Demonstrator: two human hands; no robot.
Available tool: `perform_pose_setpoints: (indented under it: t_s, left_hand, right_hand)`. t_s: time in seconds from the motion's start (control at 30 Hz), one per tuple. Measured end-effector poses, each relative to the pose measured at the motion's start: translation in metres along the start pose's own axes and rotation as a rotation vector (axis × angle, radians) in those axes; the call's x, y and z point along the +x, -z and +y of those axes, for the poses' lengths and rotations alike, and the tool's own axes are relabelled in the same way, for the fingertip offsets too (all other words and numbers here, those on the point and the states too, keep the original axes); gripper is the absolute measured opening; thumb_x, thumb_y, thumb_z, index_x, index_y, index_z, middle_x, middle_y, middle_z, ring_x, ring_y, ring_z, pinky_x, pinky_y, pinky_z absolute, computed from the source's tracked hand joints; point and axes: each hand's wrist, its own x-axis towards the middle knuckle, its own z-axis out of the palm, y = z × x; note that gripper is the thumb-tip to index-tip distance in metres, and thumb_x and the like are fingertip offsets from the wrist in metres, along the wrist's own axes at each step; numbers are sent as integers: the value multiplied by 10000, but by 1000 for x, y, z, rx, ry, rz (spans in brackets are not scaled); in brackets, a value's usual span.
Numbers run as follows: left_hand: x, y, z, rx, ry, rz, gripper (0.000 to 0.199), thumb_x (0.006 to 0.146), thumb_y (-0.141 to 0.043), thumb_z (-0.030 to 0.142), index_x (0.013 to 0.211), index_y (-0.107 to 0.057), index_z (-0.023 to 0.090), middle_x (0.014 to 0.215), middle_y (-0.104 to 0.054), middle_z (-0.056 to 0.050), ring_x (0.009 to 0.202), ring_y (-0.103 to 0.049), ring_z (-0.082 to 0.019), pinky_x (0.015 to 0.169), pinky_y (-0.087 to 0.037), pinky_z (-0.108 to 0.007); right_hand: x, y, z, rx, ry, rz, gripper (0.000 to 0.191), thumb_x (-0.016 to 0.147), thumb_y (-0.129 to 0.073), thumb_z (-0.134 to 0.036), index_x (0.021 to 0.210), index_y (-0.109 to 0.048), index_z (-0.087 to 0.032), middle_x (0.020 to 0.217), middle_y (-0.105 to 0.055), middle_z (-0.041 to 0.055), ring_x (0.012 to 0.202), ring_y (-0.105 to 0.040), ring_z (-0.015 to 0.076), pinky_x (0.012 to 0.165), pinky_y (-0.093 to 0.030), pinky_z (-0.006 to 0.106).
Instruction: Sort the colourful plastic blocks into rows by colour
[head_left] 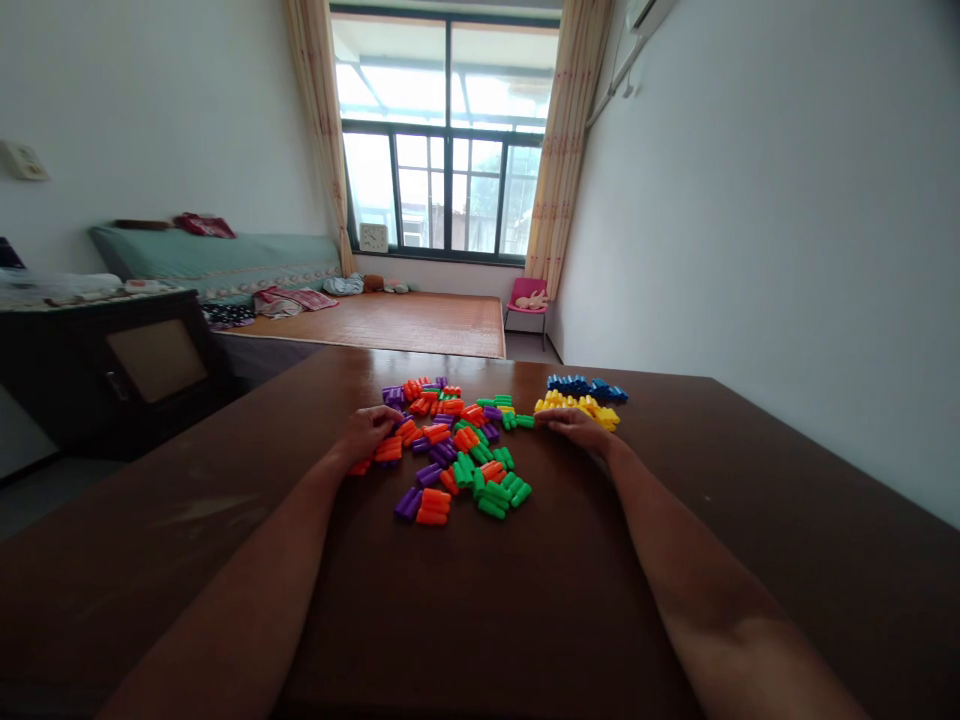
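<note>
On the brown table lies a loose pile of small ribbed plastic toy blocks in mixed colours, among them orange blocks (433,507), purple blocks (407,504) and green blocks (496,494). My left hand (369,430) is at the pile's left edge, fingers curled together beside orange and purple pieces; whatever they hold is hidden. To the right, my right hand (576,428) has its fingertips closed at the end of a green block (525,422). Just beyond that hand sits a group of yellow blocks (577,404), with a row of blue blocks (586,387) behind it.
The dark brown table (480,610) spans the foreground. Past its far edge are a low bed with a woven mat (420,320) and a pink chair (527,297) with a plush toy. A dark cabinet (142,365) stands at left, and a white wall at right.
</note>
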Motion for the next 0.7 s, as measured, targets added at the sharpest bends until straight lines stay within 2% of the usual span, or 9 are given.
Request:
perform_pose_setpoints:
  t_s: [0.13,0.2,0.3,0.37,0.43,0.53,0.6,0.7]
  left_hand:
    - [1,0,-2,-2,-17,-13,309,680,-559,372,837,-747,183,819,-744,-38,735,-665,-193,675,-508,-262]
    - [1,0,-3,-2,-21,-19,319,688,-547,368,848,-743,175,837,-744,-43,748,-668,-194,685,-510,-264]
    - [1,-2,-9,-4,-32,-18,331,700,-530,364,871,-737,172,864,-743,-51,775,-671,-198,697,-515,-270]
    - [3,-5,-15,-12,-38,-12,330,705,-527,362,880,-735,176,877,-742,-54,798,-672,-203,712,-518,-276]
    - [5,-9,-21,-21,-44,-8,323,714,-523,357,884,-735,182,884,-741,-54,816,-671,-206,729,-520,-284]
    - [6,-12,-24,-22,-50,-6,302,717,-526,338,871,-739,190,874,-740,-49,811,-668,-205,735,-521,-290]
    - [5,-12,-20,-25,-47,4,283,709,-535,317,854,-742,189,853,-739,-47,793,-664,-201,726,-520,-287]
    - [2,-10,-14,-68,-28,29,275,707,-540,291,851,-742,173,818,-736,-48,745,-657,-193,697,-519,-282]
  right_hand:
    - [-6,7,4,15,2,65,419,682,-719,-463,1032,-733,-233,1106,-705,39,1127,-589,252,1089,-357,447]
    - [-8,7,2,71,-3,72,431,670,-735,-475,1018,-731,-222,1092,-705,54,1086,-608,246,1055,-398,440]
    - [-6,1,-6,158,-10,44,443,685,-727,-490,1027,-711,-209,1069,-702,75,967,-648,221,927,-495,406]
    - [0,-8,-15,110,15,43,414,734,-680,-489,1038,-695,-207,1055,-701,78,886,-658,205,828,-529,374]
    - [10,-21,-24,-54,74,95,341,791,-619,-453,1020,-689,-211,1023,-707,69,855,-655,203,781,-529,353]
    - [30,-44,-34,-413,128,222,244,854,-533,-341,983,-695,-211,976,-715,72,897,-651,224,824,-494,347]
    - [44,-58,-36,-636,75,268,230,872,-506,-282,968,-699,-202,970,-717,93,924,-649,241,845,-467,344]
    - [63,-71,-35,-857,-85,275,182,856,-564,-308,914,-700,-202,909,-720,109,906,-649,252,786,-455,320]
